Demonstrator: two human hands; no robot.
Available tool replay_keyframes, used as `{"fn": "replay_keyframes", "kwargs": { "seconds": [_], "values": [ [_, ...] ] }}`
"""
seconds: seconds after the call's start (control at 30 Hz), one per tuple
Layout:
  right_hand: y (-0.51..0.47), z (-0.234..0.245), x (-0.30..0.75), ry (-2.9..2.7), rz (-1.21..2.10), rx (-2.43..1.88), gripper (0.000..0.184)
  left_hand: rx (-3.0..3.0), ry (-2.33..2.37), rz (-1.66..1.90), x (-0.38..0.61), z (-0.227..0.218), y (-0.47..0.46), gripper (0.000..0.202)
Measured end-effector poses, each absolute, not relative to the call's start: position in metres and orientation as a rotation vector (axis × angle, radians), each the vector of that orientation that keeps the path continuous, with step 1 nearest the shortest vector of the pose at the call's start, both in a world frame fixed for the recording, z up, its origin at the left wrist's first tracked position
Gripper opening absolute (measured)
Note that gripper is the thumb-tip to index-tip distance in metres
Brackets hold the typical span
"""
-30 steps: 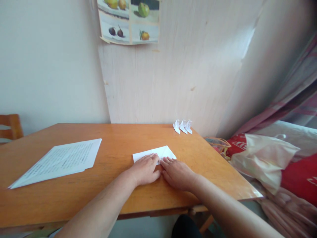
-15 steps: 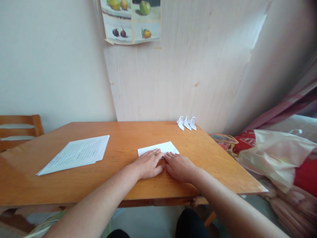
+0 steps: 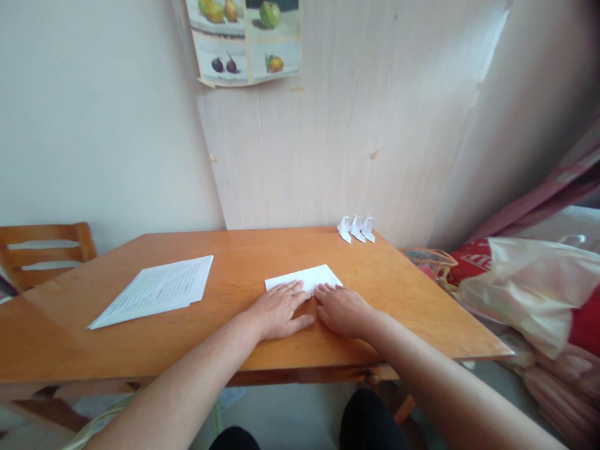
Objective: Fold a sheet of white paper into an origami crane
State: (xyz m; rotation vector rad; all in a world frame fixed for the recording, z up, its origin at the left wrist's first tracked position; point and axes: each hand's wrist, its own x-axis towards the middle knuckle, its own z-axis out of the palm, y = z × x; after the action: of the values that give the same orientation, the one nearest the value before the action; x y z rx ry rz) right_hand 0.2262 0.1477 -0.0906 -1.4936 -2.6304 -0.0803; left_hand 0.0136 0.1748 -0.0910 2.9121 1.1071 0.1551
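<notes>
Folded paper [image 3: 307,277] at frame centre: near half hidden under flat, spread left hand [image 3: 278,310] and right hand [image 3: 344,309].

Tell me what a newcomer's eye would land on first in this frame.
Both hands, the left hand and right hand, press flat on a folded white paper sheet at the near middle of the orange wooden table. Three small white folded paper figures stand in a row at the far edge, and printed white pages lie to the left.

Left hand [image 3: 280,310] and right hand [image 3: 344,310] lie flat on folded paper [image 3: 304,277].
</notes>
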Motion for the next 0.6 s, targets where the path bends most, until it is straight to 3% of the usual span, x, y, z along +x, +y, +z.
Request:
{"fn": "replay_keyframes", "kwargs": {
  "seconds": [0.6],
  "values": [
    [0.150, -0.091, 0.230, -2.660, -0.049, -1.518, 0.048, 2.888, 1.218, 0.095, -0.048, -0.085, 0.153, 0.073]
  ]
}}
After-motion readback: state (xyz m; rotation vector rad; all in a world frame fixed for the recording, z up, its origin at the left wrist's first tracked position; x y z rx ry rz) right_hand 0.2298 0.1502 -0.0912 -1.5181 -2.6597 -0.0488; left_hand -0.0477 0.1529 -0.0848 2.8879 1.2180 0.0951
